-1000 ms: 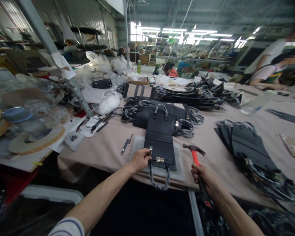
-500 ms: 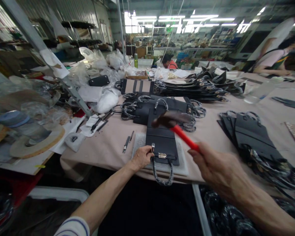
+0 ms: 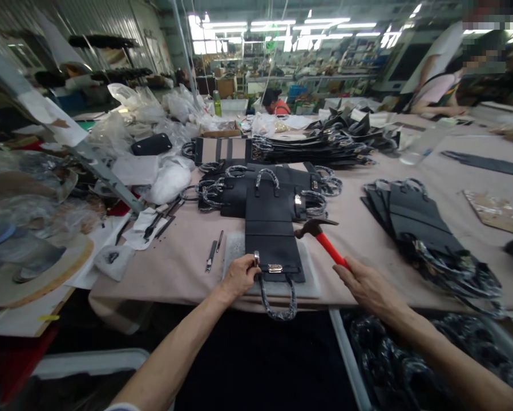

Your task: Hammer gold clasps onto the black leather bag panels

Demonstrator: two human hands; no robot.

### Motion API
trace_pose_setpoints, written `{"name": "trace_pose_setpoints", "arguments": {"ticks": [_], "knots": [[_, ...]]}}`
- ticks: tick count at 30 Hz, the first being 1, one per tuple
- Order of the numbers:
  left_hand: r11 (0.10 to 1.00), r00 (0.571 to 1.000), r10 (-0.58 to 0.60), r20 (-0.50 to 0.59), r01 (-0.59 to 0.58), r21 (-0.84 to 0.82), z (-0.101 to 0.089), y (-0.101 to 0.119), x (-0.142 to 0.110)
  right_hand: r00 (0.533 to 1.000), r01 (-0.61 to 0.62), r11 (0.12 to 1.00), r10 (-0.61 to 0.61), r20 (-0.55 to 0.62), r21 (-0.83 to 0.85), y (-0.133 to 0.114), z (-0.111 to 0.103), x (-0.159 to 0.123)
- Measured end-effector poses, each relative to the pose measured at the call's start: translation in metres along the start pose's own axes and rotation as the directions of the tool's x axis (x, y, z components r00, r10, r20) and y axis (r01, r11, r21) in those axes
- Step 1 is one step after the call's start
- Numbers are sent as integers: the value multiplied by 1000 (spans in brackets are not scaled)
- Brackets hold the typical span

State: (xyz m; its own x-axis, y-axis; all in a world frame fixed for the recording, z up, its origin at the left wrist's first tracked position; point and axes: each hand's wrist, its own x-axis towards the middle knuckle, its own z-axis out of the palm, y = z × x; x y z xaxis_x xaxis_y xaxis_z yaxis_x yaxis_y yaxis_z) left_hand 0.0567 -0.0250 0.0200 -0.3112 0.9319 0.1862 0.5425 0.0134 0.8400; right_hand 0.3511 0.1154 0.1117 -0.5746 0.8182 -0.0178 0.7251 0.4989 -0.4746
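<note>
My right hand (image 3: 363,281) grips a claw hammer (image 3: 331,250) by its red handle, its dark head just right of the bag panel and apart from it. My left hand (image 3: 239,276) pinches a small shiny metal piece (image 3: 257,258), which stands up at the left edge of the panel; I cannot make out its exact kind. The black handbag panel (image 3: 270,228) lies unfolded on a pale slab (image 3: 311,268), with a gold clasp (image 3: 275,268) near its front end. A plastic-wrapped handle (image 3: 278,314) hangs from that end over the table edge.
Left of the slab lie a utility knife (image 3: 211,257) and a thin metal tool (image 3: 219,241). Black bag panels (image 3: 419,211) are stacked at right, and more (image 3: 316,149) at the back. Plastic bags (image 3: 136,105) and a tape roll (image 3: 74,260) crowd the left. Another person (image 3: 438,91) is at far right.
The hammer has come down from above the panel to its right side, lower and nearer the table. My left hand still pinches the metal piece at the same edge. The view has shifted slightly.
</note>
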Motion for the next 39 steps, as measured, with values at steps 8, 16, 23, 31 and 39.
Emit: {"name": "trace_pose_setpoints", "arguments": {"ticks": [8, 16, 23, 31, 39], "knots": [[1000, 1000, 27, 9, -27, 14, 0, -4, 1, 946, -304, 951, 294, -137, -55, 67, 53, 15], [992, 995, 104, 12, -104, 74, -2, -12, 3, 927, 328, 944, -325, -185, -13, -8, 115, 21], [983, 982, 183, -45, -183, 23, 0, -18, 2, 932, 264, 963, -240, -270, 56, -5, 140, 19], [987, 980, 64, -189, -91, -135, 2, -22, -10, 923, 270, 962, -247, -296, 38, -6, 140, 20], [978, 975, 178, -137, -191, -89, 2, -18, -5, 917, 282, 960, -270, -294, -3, -8, 140, 18]]}}
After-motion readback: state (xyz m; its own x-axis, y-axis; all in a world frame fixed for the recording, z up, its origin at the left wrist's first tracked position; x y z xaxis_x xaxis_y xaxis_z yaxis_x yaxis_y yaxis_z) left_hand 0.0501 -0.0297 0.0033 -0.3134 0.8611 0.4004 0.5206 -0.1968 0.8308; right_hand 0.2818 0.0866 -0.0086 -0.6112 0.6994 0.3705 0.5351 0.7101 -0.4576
